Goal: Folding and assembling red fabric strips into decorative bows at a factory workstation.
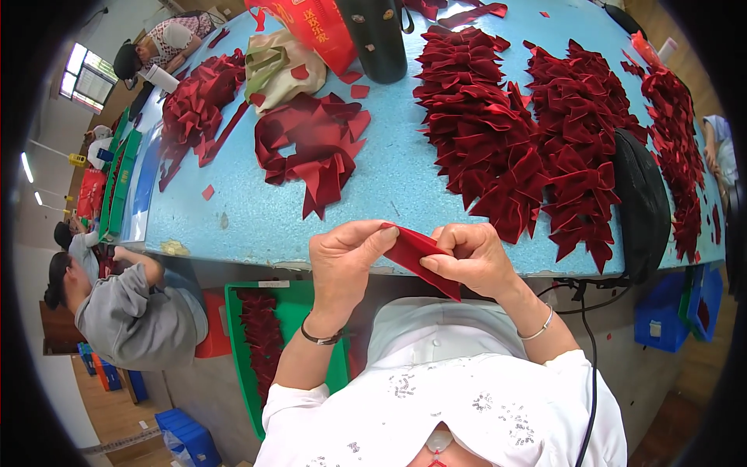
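Note:
Between my two hands, just off the table's near edge, is a folded piece of dark red velvet ribbon (420,258). My left hand (348,253) pinches its upper left end between thumb and fingers. The right hand (475,255) is closed on its right side, the thumb pressing the fabric against curled fingers. Beyond them on the light blue table (241,222) lies a loose heap of red ribbon strips (311,148). Rows of finished-looking velvet bows (482,124) are stacked to the right, with another row of bows (580,148) beside them.
A black bag (642,202) hangs at the table's right edge, near a dark cable (589,350). A green crate (243,373) with bows stands below, left. A dark tumbler (379,47), a red bag (315,27) and a cloth bag (288,70) stand at the back. Co-workers sit left (140,319).

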